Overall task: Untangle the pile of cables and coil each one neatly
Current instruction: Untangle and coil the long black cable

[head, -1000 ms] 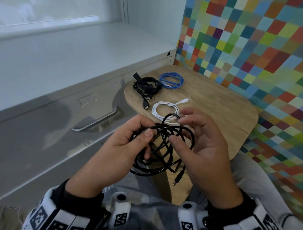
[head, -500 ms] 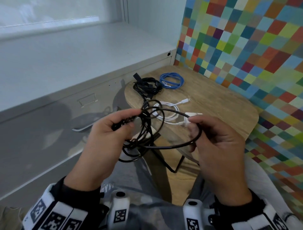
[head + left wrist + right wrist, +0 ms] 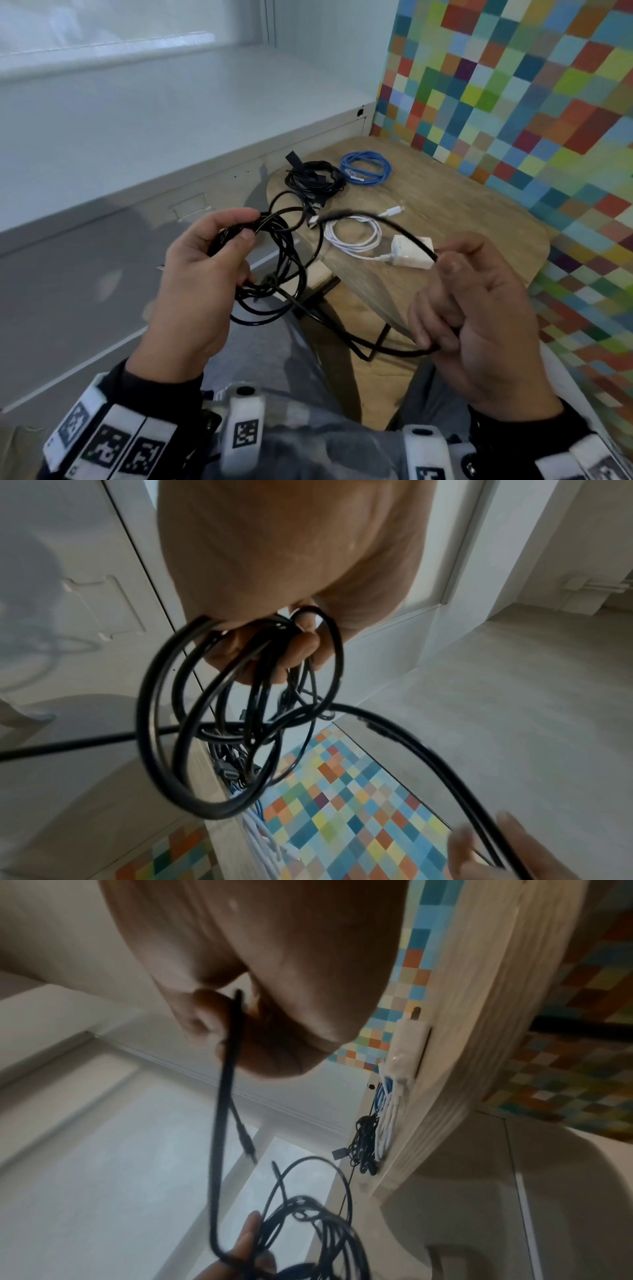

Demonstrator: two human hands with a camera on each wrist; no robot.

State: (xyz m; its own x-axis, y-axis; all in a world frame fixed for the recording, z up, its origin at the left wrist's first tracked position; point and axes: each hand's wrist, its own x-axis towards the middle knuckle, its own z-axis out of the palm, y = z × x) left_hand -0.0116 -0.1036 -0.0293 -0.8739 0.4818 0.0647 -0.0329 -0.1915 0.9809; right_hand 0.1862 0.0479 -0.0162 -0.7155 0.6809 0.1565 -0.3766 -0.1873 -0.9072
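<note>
My left hand (image 3: 219, 260) grips a bundle of loops of a black cable (image 3: 274, 274) above my lap, thumb pressed over the strands; the left wrist view shows the loops (image 3: 212, 723) hanging from its curled fingers. My right hand (image 3: 472, 308) holds a long free length of the same black cable (image 3: 394, 226), pinched near the fingertips and again lower in the curled fingers. The strand (image 3: 226, 1085) runs from the right hand toward the bundle. On the wooden table (image 3: 462, 212) lie a coiled black cable (image 3: 315, 178), a coiled blue cable (image 3: 365, 169) and a white cable with charger (image 3: 359, 236).
A grey metal cabinet (image 3: 102, 240) stands at the left, close to the table's edge. A multicoloured checkered wall (image 3: 513, 85) rises behind and right of the table. My knees sit under both hands, and the table's black leg (image 3: 380, 339) crosses below.
My hands have drawn apart: the right hand has pulled a long strand out of the bundle to the right, and the left hand has risen leftward with the remaining loops.
</note>
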